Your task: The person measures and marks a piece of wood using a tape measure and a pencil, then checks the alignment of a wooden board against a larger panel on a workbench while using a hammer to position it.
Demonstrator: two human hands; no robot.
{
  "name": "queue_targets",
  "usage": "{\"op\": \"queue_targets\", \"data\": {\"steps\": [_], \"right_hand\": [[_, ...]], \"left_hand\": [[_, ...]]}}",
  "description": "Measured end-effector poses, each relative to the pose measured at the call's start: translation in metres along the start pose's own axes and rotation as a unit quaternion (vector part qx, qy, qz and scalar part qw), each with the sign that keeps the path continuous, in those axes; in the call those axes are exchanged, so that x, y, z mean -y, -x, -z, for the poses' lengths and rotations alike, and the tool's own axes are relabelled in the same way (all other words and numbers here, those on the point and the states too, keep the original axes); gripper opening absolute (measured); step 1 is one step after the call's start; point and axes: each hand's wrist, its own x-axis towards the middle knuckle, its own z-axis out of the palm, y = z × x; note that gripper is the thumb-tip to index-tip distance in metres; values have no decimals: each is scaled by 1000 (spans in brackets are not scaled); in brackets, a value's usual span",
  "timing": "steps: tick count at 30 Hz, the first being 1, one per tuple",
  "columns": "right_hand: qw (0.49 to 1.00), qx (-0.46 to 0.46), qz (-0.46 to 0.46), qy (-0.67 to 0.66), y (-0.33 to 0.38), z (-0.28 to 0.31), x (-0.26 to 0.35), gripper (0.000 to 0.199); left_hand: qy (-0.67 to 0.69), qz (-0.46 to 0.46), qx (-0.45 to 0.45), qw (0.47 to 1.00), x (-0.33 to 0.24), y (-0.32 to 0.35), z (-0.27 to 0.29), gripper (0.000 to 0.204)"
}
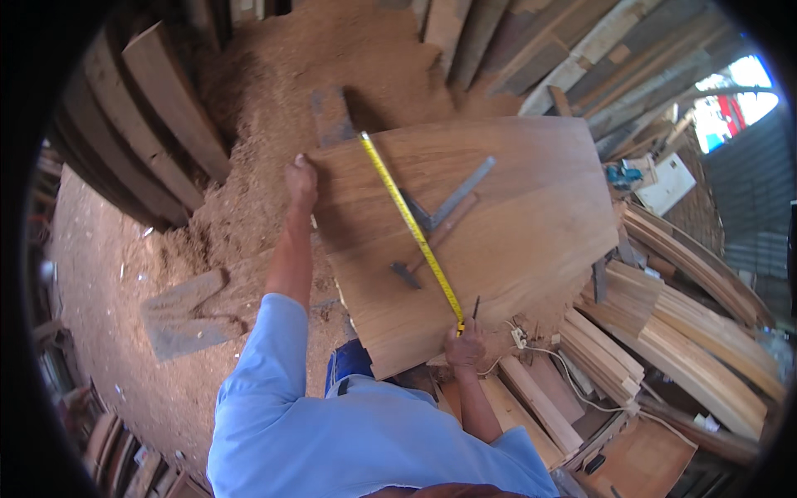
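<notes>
Sawdust floor (274, 100), stacked timber all round. Wide wooden panel (531, 224) lying flat between both hands, likely stiff and heavy; best gripped at opposite edges. Left hand (300, 181) closed on far panel corner, pinning yellow tape measure (411, 224) near its end. Right hand (465, 344) clamped on pencil (476, 308) and tape at near edge. Steel square (440, 216) resting beside tape.

Smooth, matt wood for the board (498, 224); dull grey metal for the square (448, 207). Glossy yellow on the tape (411, 224). Rough sawdust (274, 100) over the floor.
</notes>
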Motion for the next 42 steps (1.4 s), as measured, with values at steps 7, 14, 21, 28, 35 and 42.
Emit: {"op": "queue_targets", "data": {"steps": [7,14,21,28,35,42], "right_hand": [[998,-6,-40,-52,0,-2,5,24],[996,10,-53,-75,3,10,4,30],[986,27,-64,-153,0,16,-5,32],[926,30,-73,-369,2,6,-58,34],[886,20,-139,-442,67,28,-158,30],[897,-6,-192,-398,122,17,-289,28]], "left_hand": [[-104,28,44,993,3,-24,0,62],[-480,-220,-8,849,-46,84,29,84],[-475,-430,78,764,43,244,31,72],[-524,-400,112,743,64,335,61,71],[-610,-355,60,706,80,403,82,79],[-630,-323,72,703,63,417,71,81]]}}
